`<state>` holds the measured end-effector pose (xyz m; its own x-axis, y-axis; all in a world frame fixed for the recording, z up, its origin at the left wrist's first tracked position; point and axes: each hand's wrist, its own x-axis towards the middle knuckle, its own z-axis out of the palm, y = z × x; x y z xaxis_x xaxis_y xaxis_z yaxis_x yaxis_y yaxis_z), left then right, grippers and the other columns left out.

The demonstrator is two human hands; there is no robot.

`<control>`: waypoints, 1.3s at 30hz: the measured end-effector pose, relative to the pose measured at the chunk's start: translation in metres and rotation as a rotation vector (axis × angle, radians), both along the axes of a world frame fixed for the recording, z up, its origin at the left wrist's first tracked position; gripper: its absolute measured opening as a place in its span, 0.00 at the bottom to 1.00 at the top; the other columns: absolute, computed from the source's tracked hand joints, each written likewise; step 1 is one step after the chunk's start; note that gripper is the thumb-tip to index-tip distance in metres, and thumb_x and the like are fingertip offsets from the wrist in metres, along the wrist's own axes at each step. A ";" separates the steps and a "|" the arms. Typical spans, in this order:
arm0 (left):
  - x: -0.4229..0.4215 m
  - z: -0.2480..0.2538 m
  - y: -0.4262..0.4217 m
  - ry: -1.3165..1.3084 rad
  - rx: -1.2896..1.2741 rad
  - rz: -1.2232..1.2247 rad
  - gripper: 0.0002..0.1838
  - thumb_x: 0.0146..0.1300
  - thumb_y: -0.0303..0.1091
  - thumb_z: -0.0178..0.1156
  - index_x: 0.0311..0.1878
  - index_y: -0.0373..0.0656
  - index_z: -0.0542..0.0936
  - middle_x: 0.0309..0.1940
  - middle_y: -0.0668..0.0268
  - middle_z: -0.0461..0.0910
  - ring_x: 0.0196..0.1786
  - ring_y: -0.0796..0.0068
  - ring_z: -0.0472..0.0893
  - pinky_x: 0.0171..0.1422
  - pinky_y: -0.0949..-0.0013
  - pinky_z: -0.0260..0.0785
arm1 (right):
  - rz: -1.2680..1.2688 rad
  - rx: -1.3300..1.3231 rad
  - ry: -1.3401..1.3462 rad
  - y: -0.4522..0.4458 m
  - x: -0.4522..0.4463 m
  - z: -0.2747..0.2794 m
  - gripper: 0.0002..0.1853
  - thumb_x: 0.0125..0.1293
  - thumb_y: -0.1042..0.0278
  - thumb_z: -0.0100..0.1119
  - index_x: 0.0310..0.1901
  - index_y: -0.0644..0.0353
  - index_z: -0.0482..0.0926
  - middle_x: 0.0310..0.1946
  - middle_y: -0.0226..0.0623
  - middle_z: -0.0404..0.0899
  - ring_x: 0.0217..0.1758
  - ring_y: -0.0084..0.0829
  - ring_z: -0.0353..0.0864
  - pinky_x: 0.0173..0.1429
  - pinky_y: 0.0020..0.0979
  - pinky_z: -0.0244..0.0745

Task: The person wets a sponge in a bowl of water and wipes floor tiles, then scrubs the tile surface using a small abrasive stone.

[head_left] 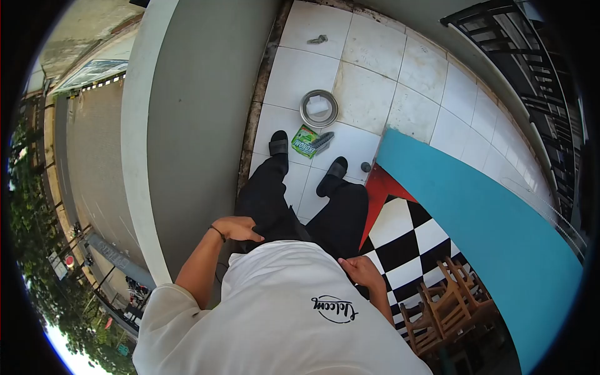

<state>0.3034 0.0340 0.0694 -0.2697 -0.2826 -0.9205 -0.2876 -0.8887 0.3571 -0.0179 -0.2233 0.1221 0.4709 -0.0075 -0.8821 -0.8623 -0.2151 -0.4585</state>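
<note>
My left hand, with a dark band on the wrist, is at my left hip. Its fingers are closed on the black trousers just below the shirt hem. On the other side, my right hand is curled at the right hip with its thumb against the trouser waist; most of its fingers are hidden. Beyond my sandalled feet, a round metal bowl holds a white block. A green packet lies on the tiles beside a grey brush-like item.
White floor tiles run between a grey wall and a turquoise ledge. A small dark round object sits near the ledge corner. Wooden chairs stand on chequered flooring. Black metal railing is at upper right.
</note>
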 end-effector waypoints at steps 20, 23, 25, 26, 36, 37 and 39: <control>0.189 -0.722 -0.218 -0.851 -0.313 0.153 0.31 0.67 0.55 0.60 0.59 0.36 0.75 0.38 0.56 0.85 0.39 0.62 0.83 0.48 0.59 0.74 | 1.058 -0.896 -1.026 -0.171 0.335 -0.758 0.39 0.62 0.56 0.66 0.75 0.42 0.62 0.63 0.40 0.70 0.65 0.40 0.71 0.63 0.45 0.68; 0.182 -0.733 -0.238 -0.671 -0.427 0.267 0.25 0.65 0.53 0.59 0.52 0.41 0.78 0.44 0.46 0.84 0.49 0.46 0.84 0.56 0.53 0.74 | 1.039 -0.946 -0.995 -0.157 0.334 -0.800 0.40 0.62 0.55 0.65 0.76 0.42 0.60 0.61 0.39 0.72 0.63 0.40 0.73 0.61 0.44 0.67; 0.161 -0.738 -0.242 -0.783 -0.463 0.426 0.18 0.64 0.46 0.61 0.46 0.40 0.80 0.38 0.48 0.84 0.47 0.47 0.84 0.52 0.53 0.74 | 1.080 -0.920 -0.994 -0.164 0.331 -0.811 0.39 0.63 0.56 0.64 0.75 0.42 0.61 0.57 0.37 0.74 0.59 0.39 0.74 0.58 0.43 0.69; 0.153 -0.743 -0.240 -0.810 -0.491 0.487 0.17 0.64 0.45 0.62 0.47 0.40 0.80 0.38 0.49 0.85 0.44 0.49 0.85 0.49 0.54 0.76 | 1.066 -0.961 -1.060 -0.166 0.329 -0.815 0.37 0.63 0.58 0.62 0.75 0.42 0.63 0.53 0.37 0.75 0.54 0.37 0.76 0.54 0.42 0.70; 0.149 -0.769 -0.227 -0.622 -0.502 0.699 0.20 0.55 0.28 0.62 0.54 0.39 0.83 0.40 0.56 0.87 0.41 0.63 0.85 0.49 0.63 0.77 | 0.812 -0.433 -0.622 -0.164 0.343 -0.764 0.37 0.70 0.53 0.57 0.78 0.34 0.55 0.61 0.49 0.72 0.65 0.49 0.74 0.65 0.50 0.69; 0.149 -0.770 -0.227 -0.611 -0.495 0.718 0.21 0.55 0.27 0.61 0.54 0.38 0.82 0.41 0.56 0.87 0.42 0.63 0.85 0.52 0.63 0.76 | 0.684 -0.324 -0.585 -0.166 0.345 -0.771 0.36 0.70 0.55 0.56 0.78 0.36 0.55 0.61 0.50 0.72 0.66 0.51 0.74 0.66 0.49 0.69; 0.146 -0.765 -0.231 -0.577 -0.453 0.779 0.21 0.55 0.26 0.60 0.54 0.37 0.82 0.42 0.55 0.87 0.43 0.63 0.85 0.53 0.63 0.76 | 0.443 -0.130 -0.558 -0.173 0.346 -0.779 0.35 0.70 0.58 0.54 0.77 0.40 0.56 0.59 0.52 0.73 0.66 0.54 0.73 0.67 0.47 0.69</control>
<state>0.4493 -0.1975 -0.6961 0.5754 -0.5368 -0.6171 0.0714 -0.7187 0.6916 0.3279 -0.3960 -0.6568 0.8341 0.1997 -0.5143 -0.3265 -0.5727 -0.7520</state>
